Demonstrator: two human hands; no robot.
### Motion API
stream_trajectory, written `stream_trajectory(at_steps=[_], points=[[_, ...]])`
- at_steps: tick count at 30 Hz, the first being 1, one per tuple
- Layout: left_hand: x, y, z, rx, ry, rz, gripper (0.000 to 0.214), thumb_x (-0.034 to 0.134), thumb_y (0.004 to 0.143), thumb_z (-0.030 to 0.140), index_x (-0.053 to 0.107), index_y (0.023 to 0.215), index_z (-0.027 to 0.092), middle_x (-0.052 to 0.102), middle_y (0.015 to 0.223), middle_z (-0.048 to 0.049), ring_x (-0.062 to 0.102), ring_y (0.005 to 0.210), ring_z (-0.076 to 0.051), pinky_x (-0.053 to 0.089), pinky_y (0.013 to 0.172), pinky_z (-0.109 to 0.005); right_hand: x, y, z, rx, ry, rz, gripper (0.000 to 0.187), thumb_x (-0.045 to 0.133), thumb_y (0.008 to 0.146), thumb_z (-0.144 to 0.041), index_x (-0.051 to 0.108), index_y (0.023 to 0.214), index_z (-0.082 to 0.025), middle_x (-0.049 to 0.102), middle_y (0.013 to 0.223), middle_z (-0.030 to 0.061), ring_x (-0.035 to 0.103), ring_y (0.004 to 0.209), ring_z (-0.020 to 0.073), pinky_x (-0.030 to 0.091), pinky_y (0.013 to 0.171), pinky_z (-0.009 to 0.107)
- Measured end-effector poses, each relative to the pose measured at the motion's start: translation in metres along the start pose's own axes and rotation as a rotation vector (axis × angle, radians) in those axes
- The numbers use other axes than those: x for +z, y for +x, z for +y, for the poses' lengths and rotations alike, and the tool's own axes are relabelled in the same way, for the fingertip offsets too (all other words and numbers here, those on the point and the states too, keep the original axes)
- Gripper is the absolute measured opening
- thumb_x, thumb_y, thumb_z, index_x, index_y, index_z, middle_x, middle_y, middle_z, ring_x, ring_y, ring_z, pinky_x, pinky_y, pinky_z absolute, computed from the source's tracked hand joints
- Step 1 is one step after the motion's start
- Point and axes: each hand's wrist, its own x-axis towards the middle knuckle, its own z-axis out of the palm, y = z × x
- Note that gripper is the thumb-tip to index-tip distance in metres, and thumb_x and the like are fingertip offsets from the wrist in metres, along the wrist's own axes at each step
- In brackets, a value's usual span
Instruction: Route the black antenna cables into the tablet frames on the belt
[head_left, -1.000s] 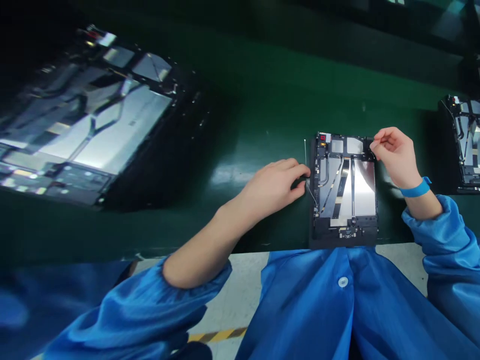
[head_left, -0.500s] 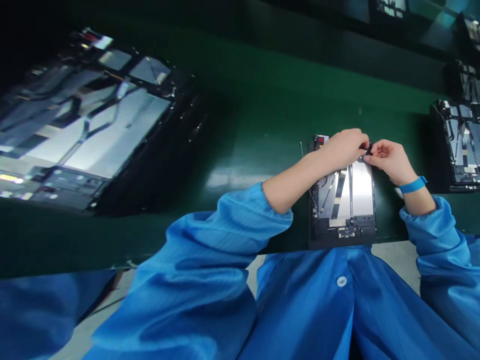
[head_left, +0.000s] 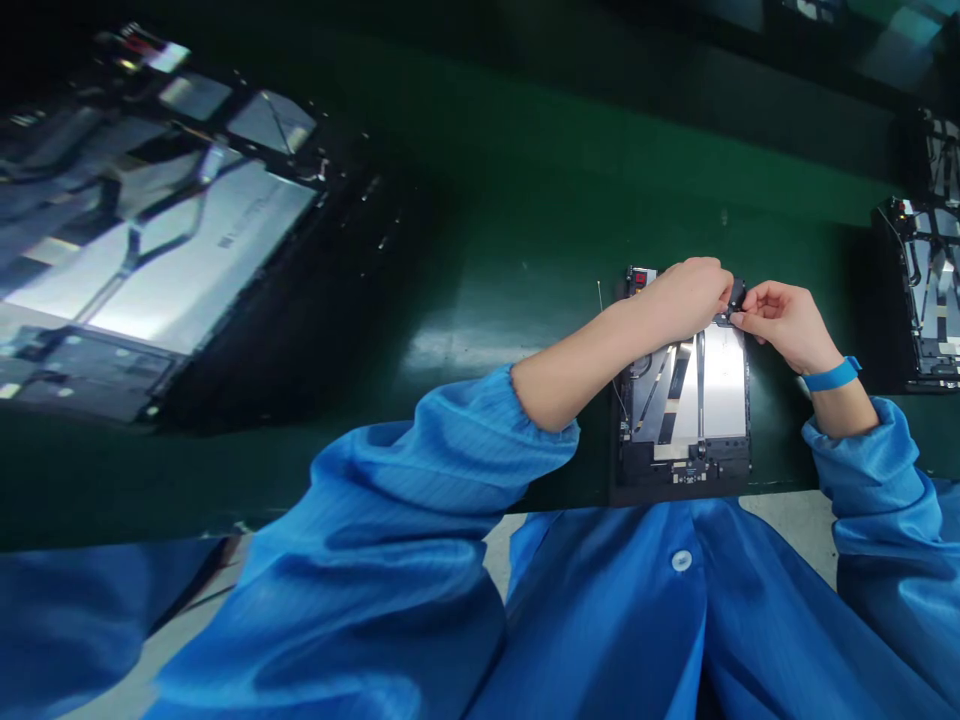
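Observation:
An opened tablet [head_left: 724,385] lies in front of me near the table's front edge, its silver plate, flat cables and circuit board exposed. My left hand [head_left: 694,293] reaches across its top, fingers bent and closed at the upper right corner. Those fingertips are partly hidden, so I cannot make out what they pinch. From the right, my right hand [head_left: 784,322] pinches a small black part [head_left: 738,293] at that same corner, thumb and forefinger together. A thin wire [head_left: 599,293] sticks up at the tablet's left side.
Another opened tablet [head_left: 217,265], large and blurred in view, lies at the left on the green table [head_left: 480,250]. More opened tablets [head_left: 934,285] stand along the right edge. A person's blue clothing [head_left: 67,620] shows at the lower left.
The view has shifted slightly, moving the left tablet further left. More of the small black part now shows between my hands, which stay at the same corner.

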Motion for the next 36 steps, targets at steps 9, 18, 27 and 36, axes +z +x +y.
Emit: stream_trajectory(at_steps=[9, 18, 27, 36], points=[[0.003, 0.001, -0.007, 0.049, -0.046, 0.054, 0.025, 0.053, 0.092, 0.01, 0.077, 0.093, 0.012, 0.071, 0.091, -0.0116, 0.066, 0.084, -0.021, 0.047, 0.077, -0.032, -0.001, -0.001, -0.001, 0.015, -0.006, 0.014, 0.039, 0.095, 0.057, -0.034, 0.061, 0.071, -0.02, 0.061, 0.062, -0.0054, 0.049, 0.049, 0.0064, 0.038, 0.046, 0.022], [-0.006, 0.002, 0.003, -0.015, -0.058, -0.003, 0.023, 0.055, 0.091, 0.008, 0.076, 0.099, 0.011, 0.071, 0.108, -0.0144, 0.069, 0.1, -0.027, 0.051, 0.09, -0.037, 0.006, -0.001, -0.002, -0.057, -0.118, 0.07, 0.026, 0.083, 0.06, -0.025, 0.059, 0.069, -0.021, 0.061, 0.063, -0.0043, 0.056, 0.058, 0.0105, 0.043, 0.055, 0.025], [-0.021, -0.115, -0.038, -0.271, 0.013, 0.238, 0.03, 0.057, 0.088, 0.014, 0.073, 0.113, 0.021, 0.07, 0.101, -0.0088, 0.068, 0.092, -0.026, 0.055, 0.084, -0.038, 0.001, -0.001, -0.007, -0.033, 0.16, 0.213, 0.031, 0.081, 0.067, -0.035, 0.053, 0.076, -0.026, 0.044, 0.06, -0.009, 0.042, 0.05, 0.0082, 0.036, 0.047, 0.024], [0.002, -0.17, -0.023, -0.125, 0.11, 0.264, 0.024, 0.052, 0.1, 0.024, 0.076, 0.096, 0.025, 0.072, 0.088, -0.0062, 0.069, 0.084, -0.023, 0.054, 0.08, -0.038, 0.093, -0.038, -0.053, -0.209, -0.281, -0.437, 0.016, 0.078, 0.077, -0.022, 0.067, 0.089, -0.02, 0.07, 0.08, -0.0026, 0.055, 0.058, 0.009, 0.046, 0.065, 0.027]])
